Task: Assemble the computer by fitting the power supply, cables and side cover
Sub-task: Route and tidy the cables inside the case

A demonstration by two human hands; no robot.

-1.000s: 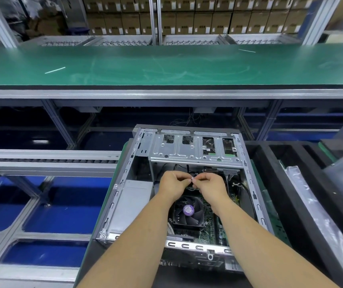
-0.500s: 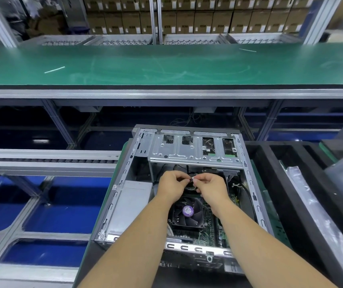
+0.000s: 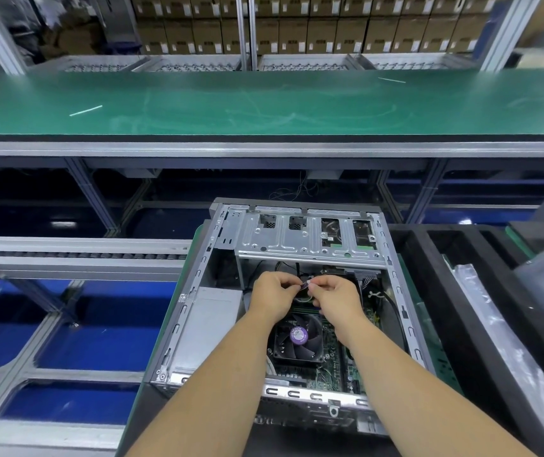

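An open metal computer case (image 3: 194, 311) lies on its side in front of me. The grey power supply (image 3: 206, 328) sits in its left part. A black fan with a purple label (image 3: 298, 335) covers the motherboard. My left hand (image 3: 272, 296) and my right hand (image 3: 336, 300) meet above the fan, just below the silver drive cage (image 3: 306, 240). Both pinch a thin bundle of dark cables (image 3: 304, 285) between thumbs and fingers. The cable ends are hidden behind my fingers.
A long green conveyor belt (image 3: 264, 103) runs across behind the case. A roller track (image 3: 72, 255) lies at the left over blue flooring. Black foam trays (image 3: 435, 291) and a clear plastic bag (image 3: 481, 301) stand at the right. Cardboard boxes (image 3: 297, 28) fill the far shelves.
My hands stay together on the cable bundle, shifting slightly up toward the drive cage. The case has not moved.
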